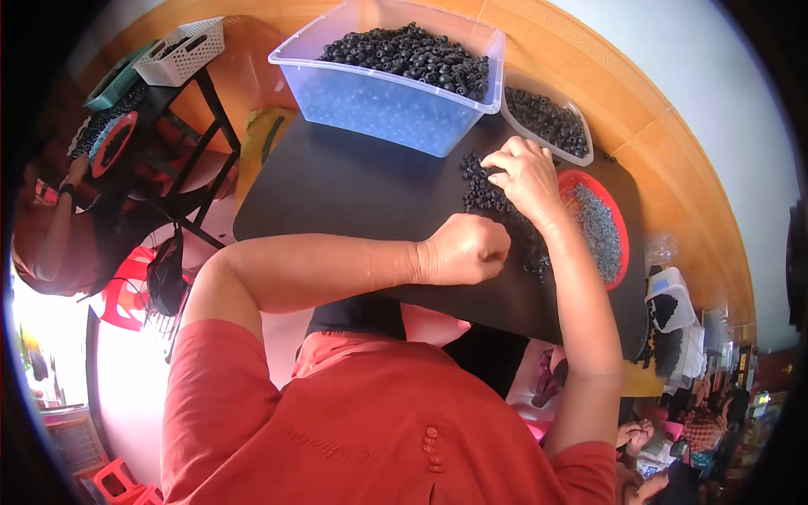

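Note:
Small black ring-like pieces with holes lie in a loose pile on the dark table. My right hand hangs over the far part of this pile, its fingers bent and its thumb and forefinger apart, with nothing visible between them. Near the pile's left side, my left hand is closed like a fist just above the table; whatever it may hold is hidden. To the right of my right forearm stands a red basin of small grey-blue pieces. My forearm covers part of the pile.
A large clear bin heaped with black pieces stands at the table's far side. Beside it is a smaller clear tub of similar pieces. At far left, another person's arm reaches to a red tray. A white basket stands behind.

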The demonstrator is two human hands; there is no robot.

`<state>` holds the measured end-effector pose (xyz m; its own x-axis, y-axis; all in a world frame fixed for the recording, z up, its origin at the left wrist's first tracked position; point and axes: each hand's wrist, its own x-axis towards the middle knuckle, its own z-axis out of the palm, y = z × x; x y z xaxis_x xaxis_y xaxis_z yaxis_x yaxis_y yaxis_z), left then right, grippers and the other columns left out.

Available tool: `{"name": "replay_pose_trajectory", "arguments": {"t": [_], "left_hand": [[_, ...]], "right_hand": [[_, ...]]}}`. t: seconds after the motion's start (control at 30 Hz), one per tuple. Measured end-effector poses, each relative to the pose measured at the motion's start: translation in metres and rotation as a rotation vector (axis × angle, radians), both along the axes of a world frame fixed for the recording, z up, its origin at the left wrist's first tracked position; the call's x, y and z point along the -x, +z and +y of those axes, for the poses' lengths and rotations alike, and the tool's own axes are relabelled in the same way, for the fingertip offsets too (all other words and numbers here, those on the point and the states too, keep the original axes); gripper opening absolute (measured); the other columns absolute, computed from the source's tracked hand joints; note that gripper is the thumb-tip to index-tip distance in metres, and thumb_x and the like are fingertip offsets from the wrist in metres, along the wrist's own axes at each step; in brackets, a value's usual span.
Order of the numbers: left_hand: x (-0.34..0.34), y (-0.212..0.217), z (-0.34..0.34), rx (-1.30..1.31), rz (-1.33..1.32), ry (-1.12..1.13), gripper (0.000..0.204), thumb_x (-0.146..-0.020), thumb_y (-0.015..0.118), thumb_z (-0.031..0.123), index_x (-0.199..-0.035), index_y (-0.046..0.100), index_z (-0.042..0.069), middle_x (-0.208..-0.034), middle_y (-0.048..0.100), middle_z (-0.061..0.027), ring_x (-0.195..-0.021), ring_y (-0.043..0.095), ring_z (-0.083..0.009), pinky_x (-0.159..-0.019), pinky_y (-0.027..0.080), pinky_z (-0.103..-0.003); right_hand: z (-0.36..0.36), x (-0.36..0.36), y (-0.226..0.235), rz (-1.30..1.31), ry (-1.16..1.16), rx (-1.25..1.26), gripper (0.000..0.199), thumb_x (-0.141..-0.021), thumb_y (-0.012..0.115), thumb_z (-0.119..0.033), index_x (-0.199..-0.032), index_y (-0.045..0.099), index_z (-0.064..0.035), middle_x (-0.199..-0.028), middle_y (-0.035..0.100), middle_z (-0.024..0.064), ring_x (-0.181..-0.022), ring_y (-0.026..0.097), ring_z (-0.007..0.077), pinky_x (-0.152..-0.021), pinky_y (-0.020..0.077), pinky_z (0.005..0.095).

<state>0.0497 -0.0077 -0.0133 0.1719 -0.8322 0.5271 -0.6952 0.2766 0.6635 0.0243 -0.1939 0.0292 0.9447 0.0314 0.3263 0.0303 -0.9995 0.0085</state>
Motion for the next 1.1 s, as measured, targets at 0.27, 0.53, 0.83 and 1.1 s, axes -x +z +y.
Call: {"name": "replay_pose_trajectory", "arguments": {"t": [0.27,0.53,0.83,1.1], "left_hand": [[-0.002,-0.002,-0.004,0.004,0.031,-0.073,0.008,-0.074,0.069,0.008,-0.074,0.062,0.004,-0.074,0.061,-0.0093,-0.072,0.062,-0.0304,-0.067,0.051,-0.04],[-0.019,0.01,-0.002,-0.005,0.737,0.122,0.008,-0.083,0.069,0.008,-0.085,0.07,0.0,-0.077,0.068,-0.0019,-0.074,0.061,-0.0085,-0.066,0.051,-0.026],[-0.04,0.021,-0.004,-0.152,1.353,-0.089,0.023,-0.097,0.064,0.021,-0.104,0.064,-0.001,-0.091,0.066,-0.0089,-0.077,0.062,-0.0168,-0.063,0.048,-0.029],[-0.047,0.014,-0.009,-0.134,1.482,-0.37,0.021,-0.1,0.056,0.017,-0.106,0.062,-0.002,-0.093,0.066,-0.0105,-0.077,0.061,-0.0194,-0.065,0.046,-0.031]], "right_hand": [[-0.002,-0.004,-0.006,-0.032,0.052,0.073,0.019,-0.076,0.078,-0.016,-0.094,0.073,-0.0172,-0.097,0.06,0.0021,-0.104,0.056,0.0243,-0.087,0.0399,0.0421],[0.005,0.02,0.018,-0.22,0.11,-0.243,0.019,-0.076,0.073,-0.009,-0.095,0.069,-0.0054,-0.096,0.063,0.0063,-0.097,0.06,0.0243,-0.089,0.0435,0.0374],[0.036,0.052,0.018,-0.438,0.211,-0.292,0.021,-0.075,0.075,-0.001,-0.094,0.066,-0.0005,-0.093,0.063,0.0105,-0.09,0.062,0.0258,-0.079,0.0491,0.0356],[0.025,0.066,0.021,-0.557,0.163,-0.431,0.019,-0.076,0.076,0.002,-0.093,0.065,0.0021,-0.091,0.064,0.0116,-0.086,0.063,0.0238,-0.077,0.0508,0.0335]]}}
